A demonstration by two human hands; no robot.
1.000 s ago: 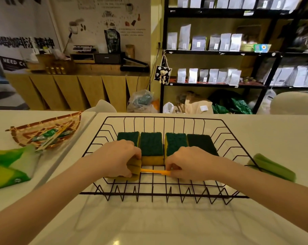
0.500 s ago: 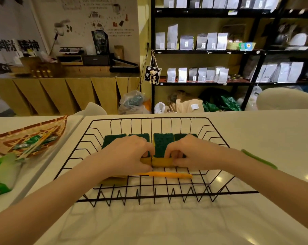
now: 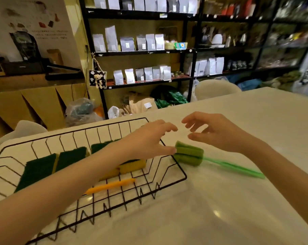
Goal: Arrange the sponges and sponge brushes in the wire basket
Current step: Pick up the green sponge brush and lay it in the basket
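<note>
Since half a second ago both hands have left the basket's middle and swung toward the right of the frame. Head view: the left hand point(image 3: 149, 138) reaches over the wire basket point(image 3: 176, 167) rim, fingers spread, thumb tip touching the green sponge brush point(image 3: 188, 155). The right hand point(image 3: 216, 132) hovers above it, fingers spread, holding nothing. That brush lies on the table point(image 3: 220, 218) just right of the basket, head leftward, handle running lower right. The left forearm hides part of the sponges point(image 3: 70, 158); an orange brush handle point(image 3: 110, 186) lies before them, left to right.
</note>
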